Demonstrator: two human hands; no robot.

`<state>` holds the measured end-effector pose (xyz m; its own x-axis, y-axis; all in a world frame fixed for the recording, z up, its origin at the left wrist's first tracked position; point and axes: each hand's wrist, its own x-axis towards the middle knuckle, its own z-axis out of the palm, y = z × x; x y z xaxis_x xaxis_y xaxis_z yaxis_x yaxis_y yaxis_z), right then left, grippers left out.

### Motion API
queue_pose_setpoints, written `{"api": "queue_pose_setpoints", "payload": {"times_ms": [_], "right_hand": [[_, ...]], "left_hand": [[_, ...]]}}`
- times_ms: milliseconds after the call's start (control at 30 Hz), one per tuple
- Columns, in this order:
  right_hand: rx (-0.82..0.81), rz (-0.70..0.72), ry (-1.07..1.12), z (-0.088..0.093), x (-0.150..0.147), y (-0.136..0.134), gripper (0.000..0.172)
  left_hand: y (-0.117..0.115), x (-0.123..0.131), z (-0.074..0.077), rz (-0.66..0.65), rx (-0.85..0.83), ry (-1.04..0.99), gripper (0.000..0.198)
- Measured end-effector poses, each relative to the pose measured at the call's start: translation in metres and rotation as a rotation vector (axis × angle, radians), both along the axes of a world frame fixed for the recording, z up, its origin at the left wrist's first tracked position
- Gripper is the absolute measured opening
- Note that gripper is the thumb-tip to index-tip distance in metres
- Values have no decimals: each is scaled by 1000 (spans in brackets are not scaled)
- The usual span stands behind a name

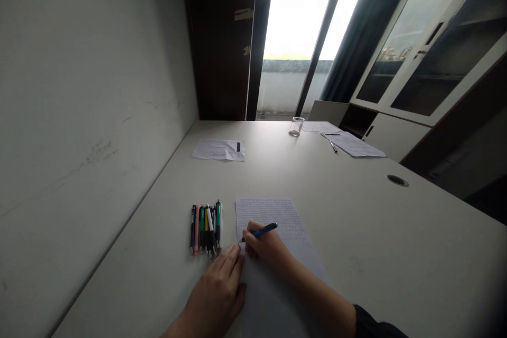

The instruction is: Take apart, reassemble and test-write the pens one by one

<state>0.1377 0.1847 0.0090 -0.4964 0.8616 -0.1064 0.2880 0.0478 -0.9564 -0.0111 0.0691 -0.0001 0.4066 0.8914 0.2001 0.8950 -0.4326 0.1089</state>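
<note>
While my left hand (217, 282) lies flat, fingers together, by the left edge of the near paper (273, 212), I've got the right hand (263, 245) pinched round the blue pen (264, 231) over it, a barrel likely light, stiff and slick, best held low near its tip

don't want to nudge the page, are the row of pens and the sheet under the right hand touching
Apart. The head view shows a strip of bare desk between the row of pens and the left edge of the sheet.
</note>
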Motion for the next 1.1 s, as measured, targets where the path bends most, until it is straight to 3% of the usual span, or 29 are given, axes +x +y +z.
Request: {"api": "queue_pose_setpoints", "payload": {"times_ms": [1100], "right_hand": [[7, 40, 17, -2, 2, 0, 26]], "left_hand": [[-1, -1, -6, 5, 43, -43, 53]]}}
